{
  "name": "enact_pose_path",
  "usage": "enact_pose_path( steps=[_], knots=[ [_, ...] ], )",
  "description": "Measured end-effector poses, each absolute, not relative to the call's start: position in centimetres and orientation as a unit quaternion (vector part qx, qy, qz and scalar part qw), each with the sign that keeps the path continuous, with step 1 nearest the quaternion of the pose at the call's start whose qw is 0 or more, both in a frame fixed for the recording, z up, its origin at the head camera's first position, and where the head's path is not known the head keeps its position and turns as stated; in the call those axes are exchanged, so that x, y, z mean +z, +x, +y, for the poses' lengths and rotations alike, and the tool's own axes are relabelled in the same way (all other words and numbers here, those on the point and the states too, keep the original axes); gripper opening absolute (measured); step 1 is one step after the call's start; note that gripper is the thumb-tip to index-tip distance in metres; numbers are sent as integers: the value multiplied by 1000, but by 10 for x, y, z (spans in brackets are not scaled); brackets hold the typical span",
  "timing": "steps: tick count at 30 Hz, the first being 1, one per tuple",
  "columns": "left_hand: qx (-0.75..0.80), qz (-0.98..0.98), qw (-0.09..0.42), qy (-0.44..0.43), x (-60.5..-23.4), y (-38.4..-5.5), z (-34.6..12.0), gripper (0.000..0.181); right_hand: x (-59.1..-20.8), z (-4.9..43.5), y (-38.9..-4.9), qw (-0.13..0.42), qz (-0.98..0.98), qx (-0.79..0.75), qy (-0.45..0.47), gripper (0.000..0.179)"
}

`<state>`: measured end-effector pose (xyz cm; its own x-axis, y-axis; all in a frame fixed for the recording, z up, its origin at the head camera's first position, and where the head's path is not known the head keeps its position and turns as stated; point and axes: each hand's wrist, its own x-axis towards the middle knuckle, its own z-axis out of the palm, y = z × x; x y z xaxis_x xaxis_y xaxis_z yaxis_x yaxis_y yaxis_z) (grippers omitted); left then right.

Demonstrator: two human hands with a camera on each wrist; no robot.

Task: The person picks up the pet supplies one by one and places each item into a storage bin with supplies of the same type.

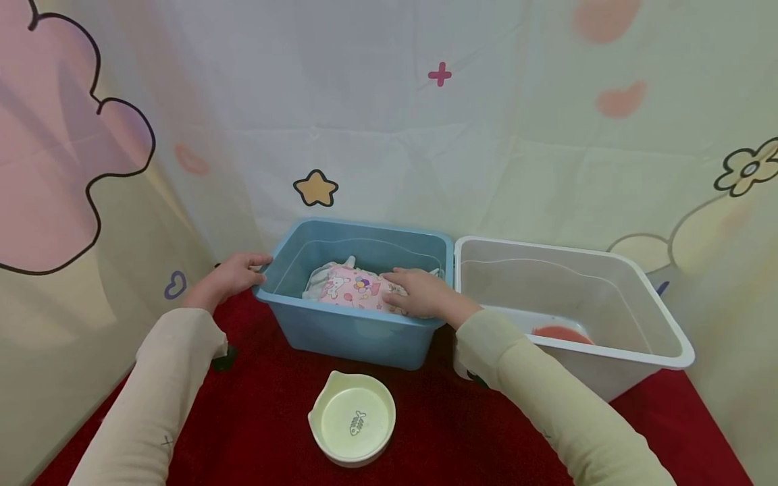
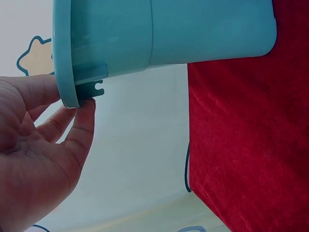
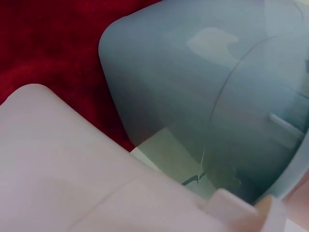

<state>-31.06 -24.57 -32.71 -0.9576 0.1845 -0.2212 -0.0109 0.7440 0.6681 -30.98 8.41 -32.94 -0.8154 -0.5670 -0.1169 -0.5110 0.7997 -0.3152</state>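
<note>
Against the back curtain stands a blue plastic bin (image 1: 358, 337). Inside it lies a soft pink printed bundle (image 1: 349, 287) with rabbit and balloon pictures and a white edge. My left hand (image 1: 240, 271) holds the bin's left rim; in the left wrist view the thumb and fingers of the left hand (image 2: 46, 140) pinch that rim (image 2: 63, 58) from both sides. Over the bin's right end reaches my right hand (image 1: 421, 291), its fingers extended across the right part of the pink bundle. The right wrist view shows mostly the outer walls of two bins, with only a sliver of the hand.
A white bin (image 1: 565, 250) stands close on the right, with a reddish-orange thing (image 1: 562, 333) at its bottom. In front, on the red cloth (image 1: 261, 418), sits a cream dish (image 1: 352, 422) with pointed ears and a fishbone drawing. A printed curtain (image 1: 389, 148) closes off the back.
</note>
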Motion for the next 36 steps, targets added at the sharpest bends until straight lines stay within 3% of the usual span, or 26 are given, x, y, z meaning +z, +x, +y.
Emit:
enact_pose_path(
  steps=[36],
  knots=[
    [348, 926, 138, 47, -326, -310, -246, 52, -320, 104, -287, 25, 930, -147, -337, 49]
  ],
)
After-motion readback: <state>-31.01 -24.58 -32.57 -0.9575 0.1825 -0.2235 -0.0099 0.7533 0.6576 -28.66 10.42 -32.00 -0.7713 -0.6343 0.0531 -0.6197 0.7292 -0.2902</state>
